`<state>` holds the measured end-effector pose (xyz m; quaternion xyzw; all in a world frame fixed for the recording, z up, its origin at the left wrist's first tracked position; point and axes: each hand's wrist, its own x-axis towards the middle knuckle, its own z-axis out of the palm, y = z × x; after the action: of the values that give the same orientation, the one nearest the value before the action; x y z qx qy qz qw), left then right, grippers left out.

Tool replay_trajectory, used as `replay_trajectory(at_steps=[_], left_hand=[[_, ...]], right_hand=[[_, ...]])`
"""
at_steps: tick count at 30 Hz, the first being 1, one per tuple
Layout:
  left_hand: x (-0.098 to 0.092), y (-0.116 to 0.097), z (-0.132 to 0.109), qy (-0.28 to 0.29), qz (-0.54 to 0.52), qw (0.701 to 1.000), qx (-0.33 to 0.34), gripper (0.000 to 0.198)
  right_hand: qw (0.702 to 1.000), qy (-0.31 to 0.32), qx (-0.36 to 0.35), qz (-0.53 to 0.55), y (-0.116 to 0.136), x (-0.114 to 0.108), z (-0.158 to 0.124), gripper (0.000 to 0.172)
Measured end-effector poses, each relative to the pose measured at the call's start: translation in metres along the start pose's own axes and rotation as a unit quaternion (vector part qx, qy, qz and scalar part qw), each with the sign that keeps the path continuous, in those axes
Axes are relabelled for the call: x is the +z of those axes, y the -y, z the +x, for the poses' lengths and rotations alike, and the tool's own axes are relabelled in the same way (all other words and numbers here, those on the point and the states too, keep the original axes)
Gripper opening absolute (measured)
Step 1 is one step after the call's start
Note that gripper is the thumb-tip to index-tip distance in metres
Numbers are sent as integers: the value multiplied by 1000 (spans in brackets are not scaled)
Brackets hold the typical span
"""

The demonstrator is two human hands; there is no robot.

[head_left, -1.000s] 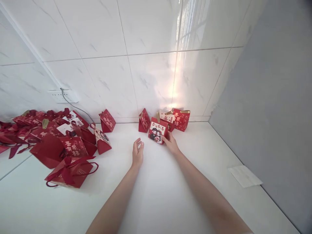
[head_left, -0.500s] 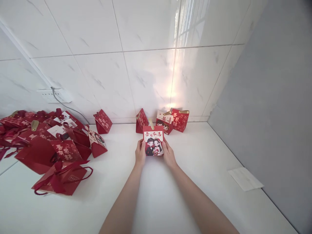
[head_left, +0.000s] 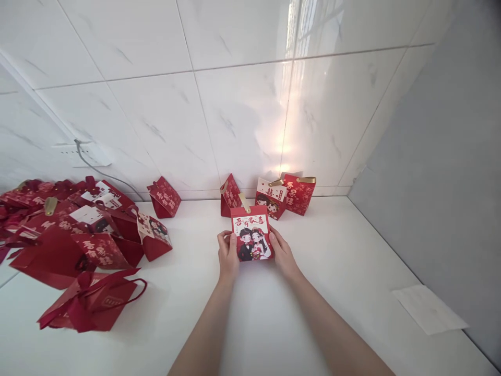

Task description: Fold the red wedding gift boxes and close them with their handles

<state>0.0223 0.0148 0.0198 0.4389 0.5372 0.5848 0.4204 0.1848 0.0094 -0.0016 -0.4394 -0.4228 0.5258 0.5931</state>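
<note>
A white wall of grey-veined, glossy tiles (head_left: 152, 125) rises behind the work area. A flat grey panel (head_left: 442, 183) bounds the right side. The smooth white surface (head_left: 254, 329) meets the wall at its back edge and the panel at its right edge.

A heap of red printed card boxes with dark red ribbons (head_left: 66, 224) occupies the left part of the surface, reaching toward the back edge. A red card box with a ribbon bow and cord handle (head_left: 94, 303) lies just in front of the heap. A thin white rectangular sheet (head_left: 430, 309) lies against the right edge.

A red-and-white card box printed with a cartoon couple (head_left: 252, 237) is held upright, centrally, forward of the back edge; contact with the surface cannot be determined. The left hand (head_left: 228, 256) and right hand (head_left: 285, 256) are partly curled, gripping its opposite sides, thumbs toward the front; the fingers behind are hidden.

Four smaller-looking red card boxes (head_left: 164, 197) stand along the back edge, two overlapping in view near the back right corner. A white socket plate (head_left: 90, 155) with a thin grey cable (head_left: 102, 174) is fixed to the wall, left.
</note>
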Motion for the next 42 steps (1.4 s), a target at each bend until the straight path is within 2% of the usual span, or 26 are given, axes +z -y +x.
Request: replay_trajectory(at_steps=[2, 4, 7, 11, 15, 18, 22, 26, 32, 39, 42], left_hand=[[-1, 1, -2, -1, 21, 1000, 8, 35], [0, 1, -3, 28, 12, 999, 14, 36], [3, -1, -3, 81, -75, 994, -8, 35], [6, -6, -1, 67, -183, 978, -75, 30], [3, -7, 2, 46, -199, 968, -147, 39], [0, -5, 6, 57, -195, 969, -144, 44], [-3, -3, 10, 58, -191, 972, -125, 42], [-3, -6, 9, 51, -184, 972, -137, 42], [-3, -14, 5, 123, -193, 964, -132, 46], [-4, -14, 8, 137, -190, 961, -145, 48], [-5, -14, 8, 137, -187, 961, -150, 49]], right_hand=[[999, -6, 8, 35, -1, 1, -1, 48], [997, -2, 17, 69, -1, 1, -2, 35], [993, 31, 29, 112, 1, -1, -3, 27], [983, 53, 62, 164, 7, -6, -4, 27], [981, 29, 75, 177, 7, -8, -2, 24], [982, 16, 69, 174, 5, -8, 0, 24], [985, 18, 63, 157, 5, -9, 0, 21], [986, 16, 60, 151, 5, -10, 0, 19], [980, -23, 79, 183, 7, -7, -1, 32], [983, -14, 75, 168, 7, -8, 1, 36], [984, -20, 75, 159, 6, -9, 1, 31]])
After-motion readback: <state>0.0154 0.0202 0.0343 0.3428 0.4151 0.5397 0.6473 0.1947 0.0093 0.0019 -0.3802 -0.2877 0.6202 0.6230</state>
